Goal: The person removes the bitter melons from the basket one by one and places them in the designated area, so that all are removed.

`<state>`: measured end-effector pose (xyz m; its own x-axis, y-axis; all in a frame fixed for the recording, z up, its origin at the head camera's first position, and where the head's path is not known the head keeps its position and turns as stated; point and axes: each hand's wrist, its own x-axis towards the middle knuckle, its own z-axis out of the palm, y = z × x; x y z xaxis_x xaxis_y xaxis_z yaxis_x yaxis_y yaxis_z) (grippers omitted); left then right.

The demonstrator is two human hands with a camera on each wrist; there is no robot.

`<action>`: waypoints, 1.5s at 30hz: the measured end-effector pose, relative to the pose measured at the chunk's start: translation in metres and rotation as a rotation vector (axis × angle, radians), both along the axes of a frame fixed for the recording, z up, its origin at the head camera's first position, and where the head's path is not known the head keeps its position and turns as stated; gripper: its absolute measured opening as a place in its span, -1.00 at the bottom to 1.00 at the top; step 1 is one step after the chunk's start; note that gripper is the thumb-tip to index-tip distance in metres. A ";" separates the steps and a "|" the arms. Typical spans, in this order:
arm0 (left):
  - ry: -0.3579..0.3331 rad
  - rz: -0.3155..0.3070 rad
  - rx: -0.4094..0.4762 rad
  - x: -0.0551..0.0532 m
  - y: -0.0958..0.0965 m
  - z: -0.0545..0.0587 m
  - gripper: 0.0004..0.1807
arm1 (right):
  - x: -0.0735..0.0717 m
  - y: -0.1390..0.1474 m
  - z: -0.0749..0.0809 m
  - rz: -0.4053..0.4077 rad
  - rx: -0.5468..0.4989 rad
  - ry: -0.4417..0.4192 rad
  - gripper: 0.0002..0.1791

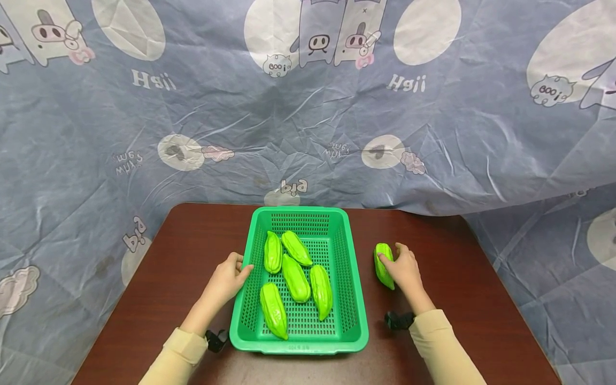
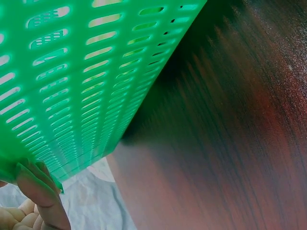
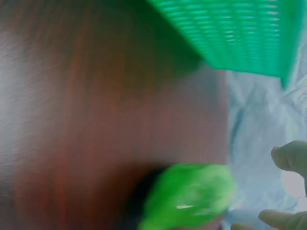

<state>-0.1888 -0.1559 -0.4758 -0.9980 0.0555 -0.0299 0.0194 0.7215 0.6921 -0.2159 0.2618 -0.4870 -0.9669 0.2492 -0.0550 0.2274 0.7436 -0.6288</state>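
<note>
Beside the spread right hand (image 1: 407, 270) lies a glossy, ridged green vegetable (image 1: 383, 275), the left hand (image 1: 228, 275) gripping a basket (image 1: 298, 345).

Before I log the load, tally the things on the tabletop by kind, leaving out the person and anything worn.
Green slotted basket: 1
Ridged green gourds: 6 (5 inside the basket, 1 outside it, at the right hand)
Total: 7
</note>
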 end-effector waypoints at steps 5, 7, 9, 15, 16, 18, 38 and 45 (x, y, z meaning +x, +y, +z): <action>-0.001 -0.003 0.002 0.000 0.000 0.000 -0.61 | -0.002 -0.007 0.028 -0.009 -0.022 0.050 -0.18; -0.002 -0.006 0.002 -0.001 0.001 0.000 -0.61 | -0.002 -0.011 0.039 -0.010 -0.031 0.078 -0.18; 0.000 -0.006 0.003 0.000 0.001 0.000 -0.62 | -0.002 -0.017 0.051 0.002 -0.044 0.108 -0.20; 0.006 -0.004 -0.004 0.000 0.001 0.001 -0.61 | 0.000 -0.047 0.080 0.094 -0.115 0.167 -0.24; 0.007 -0.003 -0.005 0.001 0.001 0.001 -0.61 | -0.001 -0.053 0.084 0.107 -0.127 0.173 -0.25; 0.010 -0.001 -0.006 0.000 0.001 0.001 -0.61 | -0.002 -0.066 0.090 0.127 -0.137 0.184 -0.26; 0.026 0.006 -0.010 0.002 0.002 0.002 -0.61 | 0.001 -0.147 0.058 0.211 -0.151 0.041 -0.25; 0.025 0.009 -0.003 0.002 0.002 0.001 -0.61 | 0.005 -0.152 0.043 0.218 -0.088 -0.063 -0.21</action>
<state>-0.1872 -0.1538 -0.4746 -0.9989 0.0461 -0.0056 0.0295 0.7236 0.6896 -0.2106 0.1093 -0.4439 -0.9913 0.0261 -0.1294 0.1081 0.7227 -0.6827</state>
